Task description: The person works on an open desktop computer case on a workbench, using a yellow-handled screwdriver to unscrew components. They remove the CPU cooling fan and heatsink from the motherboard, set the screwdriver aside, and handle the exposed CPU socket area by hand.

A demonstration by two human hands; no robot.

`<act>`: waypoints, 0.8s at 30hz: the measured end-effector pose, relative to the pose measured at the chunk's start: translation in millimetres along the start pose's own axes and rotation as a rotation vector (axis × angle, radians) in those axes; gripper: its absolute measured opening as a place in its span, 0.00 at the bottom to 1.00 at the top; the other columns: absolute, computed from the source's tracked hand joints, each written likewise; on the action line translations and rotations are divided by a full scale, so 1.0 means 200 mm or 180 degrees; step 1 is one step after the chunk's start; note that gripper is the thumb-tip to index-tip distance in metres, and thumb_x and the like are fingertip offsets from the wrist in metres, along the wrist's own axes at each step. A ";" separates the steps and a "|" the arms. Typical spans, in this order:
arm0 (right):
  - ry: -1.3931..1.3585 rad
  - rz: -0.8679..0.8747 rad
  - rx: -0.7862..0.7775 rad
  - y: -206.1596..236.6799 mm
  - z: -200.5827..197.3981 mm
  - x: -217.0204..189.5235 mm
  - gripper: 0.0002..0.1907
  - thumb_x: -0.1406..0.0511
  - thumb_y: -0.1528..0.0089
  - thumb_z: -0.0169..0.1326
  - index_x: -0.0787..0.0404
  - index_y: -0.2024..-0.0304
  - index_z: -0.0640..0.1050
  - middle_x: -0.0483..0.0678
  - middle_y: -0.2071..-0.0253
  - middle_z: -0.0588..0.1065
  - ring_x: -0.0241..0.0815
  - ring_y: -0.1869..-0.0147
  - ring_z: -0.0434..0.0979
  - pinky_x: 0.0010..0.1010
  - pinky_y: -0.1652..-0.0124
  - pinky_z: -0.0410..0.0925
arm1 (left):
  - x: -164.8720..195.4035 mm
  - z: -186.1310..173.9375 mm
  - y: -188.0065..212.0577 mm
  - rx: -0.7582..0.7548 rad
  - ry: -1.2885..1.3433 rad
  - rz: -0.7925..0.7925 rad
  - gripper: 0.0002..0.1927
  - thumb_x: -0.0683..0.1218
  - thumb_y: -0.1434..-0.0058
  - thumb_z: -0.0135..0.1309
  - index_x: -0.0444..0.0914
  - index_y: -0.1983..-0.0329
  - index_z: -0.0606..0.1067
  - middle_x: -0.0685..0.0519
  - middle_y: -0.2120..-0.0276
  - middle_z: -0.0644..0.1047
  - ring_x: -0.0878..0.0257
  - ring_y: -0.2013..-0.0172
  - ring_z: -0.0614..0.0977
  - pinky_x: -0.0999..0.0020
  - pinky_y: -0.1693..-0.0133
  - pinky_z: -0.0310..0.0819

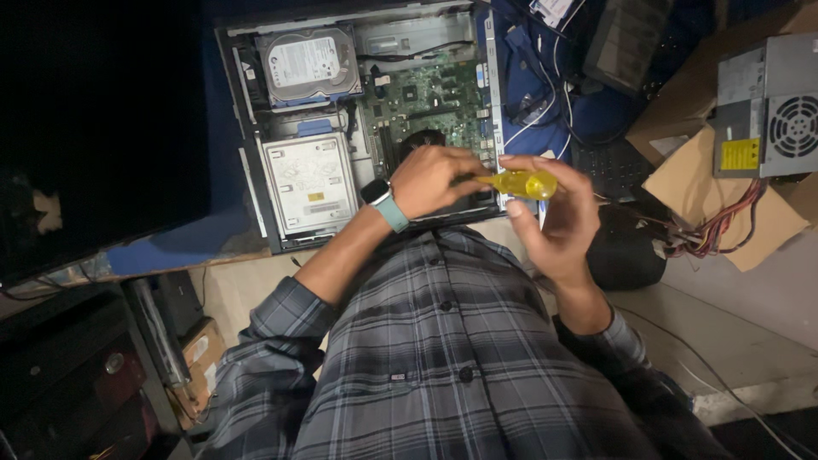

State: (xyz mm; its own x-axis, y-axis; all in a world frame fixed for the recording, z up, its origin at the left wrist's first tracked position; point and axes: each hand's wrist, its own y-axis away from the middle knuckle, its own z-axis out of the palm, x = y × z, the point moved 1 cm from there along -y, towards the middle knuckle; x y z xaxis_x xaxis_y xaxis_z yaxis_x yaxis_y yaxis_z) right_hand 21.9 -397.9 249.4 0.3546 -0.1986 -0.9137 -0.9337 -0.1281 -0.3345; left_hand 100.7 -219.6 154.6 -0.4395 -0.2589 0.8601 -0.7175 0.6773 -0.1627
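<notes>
An open desktop computer case lies flat on a blue surface in front of me. Inside are a silver hard drive, a metal optical drive and a green motherboard. My right hand grips the yellow handle of a screwdriver at the case's near right edge. My left hand, with a watch on the wrist, rests over the case's near right corner. Its fingers close around the screwdriver's shaft end, and the tip is hidden under them.
A grey power supply with a fan grille and a bundle of coloured wires sits on cardboard at the right. A dark keyboard and white cables lie beside the case. A dark screen fills the left.
</notes>
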 end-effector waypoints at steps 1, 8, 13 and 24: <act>0.0081 -0.0028 0.0002 0.00 0.00 0.00 0.27 0.75 0.33 0.56 0.64 0.34 0.64 0.63 0.40 0.74 0.50 0.37 0.76 0.35 0.38 0.71 | 0.00 0.01 0.00 0.0032 -0.0081 0.0002 0.13 0.53 0.38 0.61 0.39 0.58 0.82 0.50 0.64 0.82 0.52 0.66 0.84 0.57 0.65 0.77; 0.0216 0.0170 0.0308 0.02 0.01 0.00 0.24 0.75 0.29 0.55 0.65 0.32 0.65 0.61 0.48 0.76 0.45 0.43 0.79 0.33 0.41 0.73 | 0.05 0.04 -0.02 0.0107 -0.0299 -0.0109 0.16 0.54 0.41 0.64 0.36 0.62 0.79 0.48 0.62 0.80 0.50 0.58 0.82 0.55 0.58 0.77; -0.0163 0.0285 0.0199 0.02 -0.01 -0.01 0.23 0.73 0.26 0.50 0.67 0.30 0.61 0.63 0.45 0.76 0.46 0.42 0.78 0.34 0.41 0.72 | 0.06 -0.05 -0.02 -0.0048 0.0197 0.0142 0.13 0.50 0.38 0.60 0.41 0.54 0.83 0.50 0.59 0.82 0.50 0.59 0.84 0.57 0.59 0.77; -0.0886 -0.0361 0.1032 -0.06 -0.20 0.03 0.13 0.64 0.27 0.52 0.58 0.42 0.69 0.48 0.70 0.68 0.40 0.69 0.70 0.33 0.65 0.70 | 0.06 -0.28 -0.18 0.0808 0.0634 0.0379 0.06 0.44 0.32 0.59 0.38 0.55 0.82 0.51 0.59 0.83 0.60 0.59 0.86 0.66 0.55 0.80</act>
State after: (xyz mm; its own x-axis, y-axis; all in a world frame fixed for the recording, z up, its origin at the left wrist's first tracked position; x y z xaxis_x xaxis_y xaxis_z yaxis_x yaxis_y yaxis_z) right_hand 37.9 -436.8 257.0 0.4700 0.0741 -0.8796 -0.8730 0.1862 -0.4508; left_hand 151.0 -208.6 196.8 -0.4320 -0.0320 0.9013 -0.7901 0.4953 -0.3611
